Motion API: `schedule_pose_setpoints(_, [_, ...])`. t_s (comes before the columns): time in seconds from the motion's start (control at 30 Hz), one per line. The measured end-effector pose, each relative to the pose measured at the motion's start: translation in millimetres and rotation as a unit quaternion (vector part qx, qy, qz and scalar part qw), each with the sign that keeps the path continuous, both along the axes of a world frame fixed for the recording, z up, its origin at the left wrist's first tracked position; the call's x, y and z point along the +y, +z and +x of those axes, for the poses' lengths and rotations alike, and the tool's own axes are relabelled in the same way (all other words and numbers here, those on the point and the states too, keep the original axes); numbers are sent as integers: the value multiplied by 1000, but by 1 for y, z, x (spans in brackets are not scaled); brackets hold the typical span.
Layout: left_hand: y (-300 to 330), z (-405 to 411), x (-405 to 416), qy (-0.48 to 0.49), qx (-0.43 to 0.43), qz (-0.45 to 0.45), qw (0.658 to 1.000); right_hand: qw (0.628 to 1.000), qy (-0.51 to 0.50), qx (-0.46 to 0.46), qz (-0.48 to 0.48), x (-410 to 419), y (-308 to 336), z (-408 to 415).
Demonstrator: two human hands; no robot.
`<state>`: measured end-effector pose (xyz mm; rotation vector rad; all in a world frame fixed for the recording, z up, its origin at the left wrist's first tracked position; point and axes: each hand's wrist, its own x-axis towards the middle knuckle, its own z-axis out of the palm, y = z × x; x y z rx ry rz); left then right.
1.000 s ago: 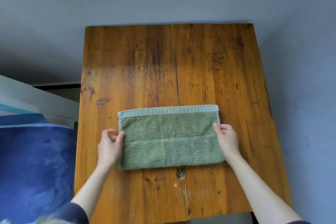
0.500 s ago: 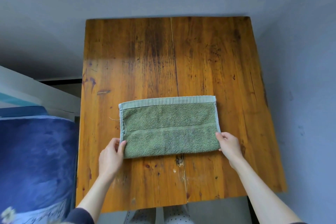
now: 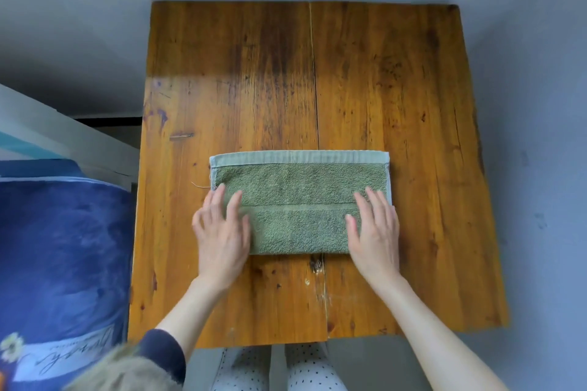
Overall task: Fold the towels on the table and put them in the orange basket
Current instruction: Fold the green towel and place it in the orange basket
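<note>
A green towel (image 3: 298,200), folded into a flat rectangle with a pale hem along its far edge, lies on the wooden table (image 3: 397,89). My left hand (image 3: 220,232) rests flat on the towel's left end with fingers straight and spread. On the right end my right hand (image 3: 374,228) lies flat in the same way. Neither hand grips the cloth. No orange basket is in view.
A blue blanket or cushion (image 3: 60,263) lies to the left of the table, with a white frame (image 3: 63,136) behind it. Grey walls stand close behind and to the right of the table. My legs in dotted trousers (image 3: 276,368) show below the near edge.
Both hands have moved from the towel's side edges onto its top surface and now lie flat on it. The towel has stayed in the same folded shape.
</note>
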<state>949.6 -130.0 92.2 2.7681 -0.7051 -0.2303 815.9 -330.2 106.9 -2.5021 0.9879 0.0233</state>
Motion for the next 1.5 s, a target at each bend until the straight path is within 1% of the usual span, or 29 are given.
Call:
schedule_pose_setpoints(0.07, [-7,-10,-19,-87,-16,14,996,996,89,12,-11,21,-10,14])
schedule_pose_setpoints(0.13, [-15,-18,-33,-144,-17,32,989,989,146,24,-27,36,-22,24])
schedule_pose_setpoints(0.2, [-26,-19,-37,-142,-6,48,989,983,172,44,-44,40,-36,27])
schedule_pose_setpoints(0.3, [-40,-15,-16,-127,1,77,989,976,195,68,-72,24,-51,11])
schedule_pose_setpoints(0.4, [-45,1,12,-126,-17,100,987,977,169,93,-93,-3,-55,-8])
schedule_pose_setpoints(0.47, [-44,13,26,-102,-3,93,990,979,151,105,-92,-13,-53,-16])
schedule_pose_setpoints(0.53, [-41,25,35,-92,16,68,993,980,145,106,-85,-14,-50,-16])
schedule_pose_setpoints(0.63, [-34,38,40,-75,30,4,997,989,116,68,-62,-10,-46,-9])
schedule_pose_setpoints(0.7, [-30,42,37,-65,20,-12,998,992,99,41,-66,-15,-43,0])
schedule_pose_setpoints(0.77, [-30,49,26,-81,-3,-15,997,992,78,25,-95,-26,-43,17])
schedule_pose_setpoints(0.87, [-36,59,1,-96,-21,-16,995,993,43,36,-107,-47,-49,43])
schedule_pose_setpoints(0.93, [-40,64,-11,-81,-15,-2,997,993,35,54,-103,-52,-57,48])
schedule_pose_setpoints(1.03, [-45,66,-14,-65,4,17,998,992,39,58,-105,-52,-61,47])
schedule_pose_setpoints(1.1, [-43,66,-12,-74,17,6,997,992,34,64,-99,-50,-57,47])
schedule_pose_setpoints(1.13, [-40,67,-9,-73,25,-16,997,993,25,69,-97,-46,-54,47])
schedule_pose_setpoints(1.2, [-32,67,1,-35,28,-79,996,994,13,62,-89,-28,-46,50])
schedule_pose_setpoints(1.27, [-24,62,14,46,11,-120,992,996,37,46,-72,4,-40,52])
schedule_pose_setpoints(1.3, [-21,58,20,90,9,-121,989,995,58,43,-65,21,-40,53])
schedule_pose_setpoints(1.37, [-18,53,27,149,45,-101,983,993,91,49,-57,47,-43,55])
schedule_pose_setpoints(1.5, [-17,52,29,165,101,-58,979,988,111,88,-65,66,-52,55])
